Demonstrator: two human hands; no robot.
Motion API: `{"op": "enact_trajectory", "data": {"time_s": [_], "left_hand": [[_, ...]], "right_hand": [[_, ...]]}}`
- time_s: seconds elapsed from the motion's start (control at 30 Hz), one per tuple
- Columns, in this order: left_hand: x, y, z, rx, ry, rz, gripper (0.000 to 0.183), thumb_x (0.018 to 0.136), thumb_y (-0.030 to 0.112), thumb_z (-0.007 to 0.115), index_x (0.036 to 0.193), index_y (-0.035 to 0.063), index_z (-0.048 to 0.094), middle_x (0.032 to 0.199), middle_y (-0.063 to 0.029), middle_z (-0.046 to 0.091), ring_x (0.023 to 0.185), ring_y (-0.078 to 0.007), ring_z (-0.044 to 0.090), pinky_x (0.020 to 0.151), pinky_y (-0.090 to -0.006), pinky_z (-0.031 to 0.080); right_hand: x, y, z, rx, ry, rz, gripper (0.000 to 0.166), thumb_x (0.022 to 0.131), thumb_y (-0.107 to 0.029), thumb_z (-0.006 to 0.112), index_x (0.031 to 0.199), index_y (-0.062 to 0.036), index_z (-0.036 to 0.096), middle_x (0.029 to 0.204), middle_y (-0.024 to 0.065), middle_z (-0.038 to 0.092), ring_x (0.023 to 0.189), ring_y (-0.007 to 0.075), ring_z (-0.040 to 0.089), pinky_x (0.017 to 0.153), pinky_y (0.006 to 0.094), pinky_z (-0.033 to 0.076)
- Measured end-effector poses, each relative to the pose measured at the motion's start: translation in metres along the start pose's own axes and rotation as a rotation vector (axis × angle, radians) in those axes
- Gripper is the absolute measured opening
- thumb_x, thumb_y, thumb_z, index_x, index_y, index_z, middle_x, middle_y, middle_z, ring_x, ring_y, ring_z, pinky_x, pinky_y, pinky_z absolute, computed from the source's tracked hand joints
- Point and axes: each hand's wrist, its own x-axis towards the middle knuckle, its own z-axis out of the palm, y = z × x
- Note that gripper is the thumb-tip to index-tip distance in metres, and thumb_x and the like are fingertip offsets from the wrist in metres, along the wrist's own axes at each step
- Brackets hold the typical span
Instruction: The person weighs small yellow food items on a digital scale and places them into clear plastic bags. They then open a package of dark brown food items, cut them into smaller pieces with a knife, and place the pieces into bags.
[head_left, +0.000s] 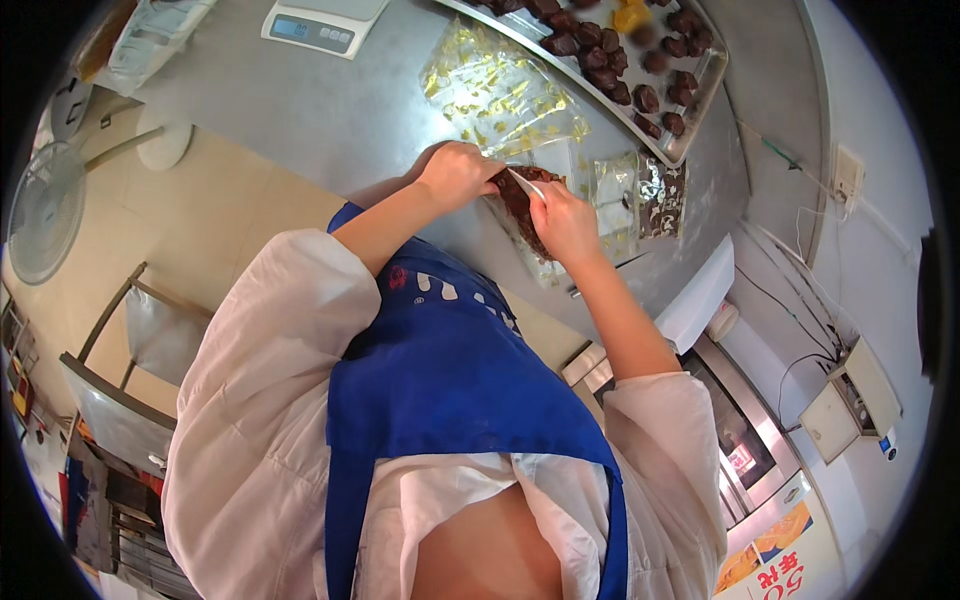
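Observation:
At the near edge of the metal table (292, 101), a flat, dark brown food piece (517, 202) lies on clear plastic film. The fingers of my left hand (459, 176) pinch its upper left edge. My right hand (566, 225) grips a thin white blade-like tool (525, 182), whose tip points at the food near my left fingertips; its exact kind cannot be told. Part of the food is hidden under my right hand. Beyond both hands lies a clear plastic sheet with a gold pattern (502, 90). Right of them is a patterned clear packet (660, 196) with dark contents.
A metal tray (679, 154) holds many dark brown chunks and a yellow item at the upper right. A digital scale (311, 34) stands at the upper left. Loose cables and a wall socket (847, 176) are on the right. A fan (45, 214) and chairs stand left of the table.

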Motion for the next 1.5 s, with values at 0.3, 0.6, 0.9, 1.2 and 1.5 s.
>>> {"op": "enact_trajectory", "data": {"time_s": [0.3,0.6,0.9,1.2,1.5], "left_hand": [[-0.002,-0.004,0.008,-0.033,0.004,0.040,0.034,0.066,0.031,0.079,0.093,0.0108,0.072,0.069,-0.0055,0.063,0.073,-0.0240,0.063,0.069,-0.0377,0.051],[-0.001,-0.006,0.008,-0.045,0.021,0.061,0.025,0.065,0.028,0.079,0.076,0.0104,0.066,0.068,-0.0047,0.062,0.072,-0.0235,0.062,0.067,-0.0380,0.050],[0.001,-0.007,0.008,-0.072,0.007,0.041,0.024,0.063,0.026,0.079,0.075,0.0100,0.065,0.072,-0.0036,0.064,0.072,-0.0244,0.062,0.068,-0.0387,0.050],[0.005,-0.002,0.001,-0.059,-0.029,0.012,0.024,0.065,0.026,0.079,0.075,0.0104,0.065,0.073,-0.0038,0.065,0.074,-0.0247,0.064,0.070,-0.0389,0.051],[0.006,-0.001,0.004,-0.083,-0.046,-0.009,0.024,0.066,0.027,0.080,0.073,0.0099,0.065,0.072,-0.0054,0.065,0.072,-0.0267,0.063,0.067,-0.0399,0.050]], "right_hand": [[0.007,-0.003,0.016,-0.102,-0.064,-0.037,0.011,0.086,-0.014,0.061,0.096,-0.0086,0.063,0.084,0.0098,0.065,0.073,0.0313,0.067,0.063,0.0423,0.056],[0.008,-0.004,0.027,-0.091,-0.071,-0.016,0.011,0.083,-0.012,0.064,0.094,-0.0081,0.062,0.083,0.0088,0.063,0.074,0.0292,0.067,0.062,0.0402,0.056],[0.009,0.006,0.031,-0.026,-0.026,-0.060,0.018,0.080,-0.009,0.066,0.097,-0.0082,0.061,0.083,0.0086,0.062,0.074,0.0284,0.067,0.063,0.0404,0.056],[0.009,0.007,0.039,-0.030,-0.001,-0.061,0.010,0.082,-0.010,0.064,0.090,-0.0092,0.058,0.081,0.0074,0.060,0.073,0.0283,0.067,0.060,0.0403,0.056],[0.008,0.004,0.047,-0.053,0.070,-0.070,0.005,0.082,-0.011,0.061,0.085,-0.0085,0.058,0.080,0.0060,0.059,0.071,0.0257,0.066,0.058,0.0387,0.056]]}}
